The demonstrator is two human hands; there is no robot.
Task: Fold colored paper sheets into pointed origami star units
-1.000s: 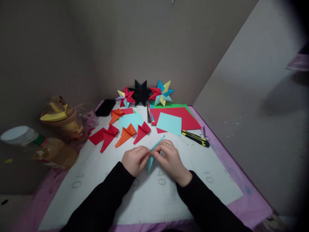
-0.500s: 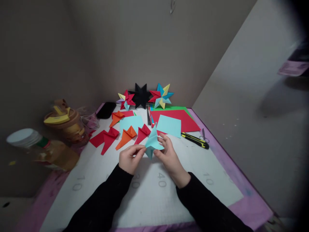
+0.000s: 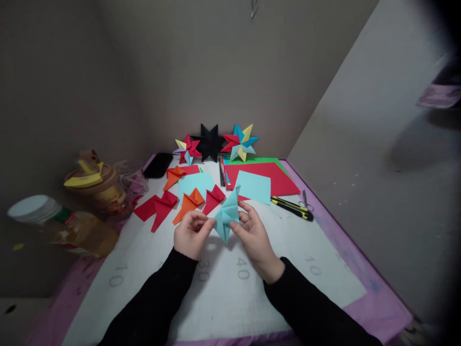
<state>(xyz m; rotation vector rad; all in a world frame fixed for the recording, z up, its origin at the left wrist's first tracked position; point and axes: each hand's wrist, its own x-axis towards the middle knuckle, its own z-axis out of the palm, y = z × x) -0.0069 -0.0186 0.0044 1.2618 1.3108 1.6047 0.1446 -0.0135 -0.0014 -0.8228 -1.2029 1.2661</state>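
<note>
A light blue folded paper piece (image 3: 226,218) is held up between both hands above the white mat (image 3: 223,298). Thumb and fingers of my left hand (image 3: 193,234) pinch its left edge. My right hand (image 3: 255,239) grips its right side, the thumb on the front and the fingers behind. The piece has a long point at the top and a short one at the bottom. Just beyond the hands lie folded red pieces (image 3: 164,207) and orange pieces (image 3: 189,205), along with a flat light blue sheet (image 3: 254,187).
Paper stars, one of them black (image 3: 209,142), lean on the back wall. Red sheets (image 3: 281,178), a yellow-black cutter (image 3: 293,209) and scissors (image 3: 306,202) lie to the right. At left stand a capped bottle (image 3: 84,230) and a lidded cup (image 3: 104,187); a phone (image 3: 158,165) lies behind.
The light blue piece has turned so its folded face shows more and looks flatter, its top point shifting right. My left hand has moved slightly left; both hands still hold it.
</note>
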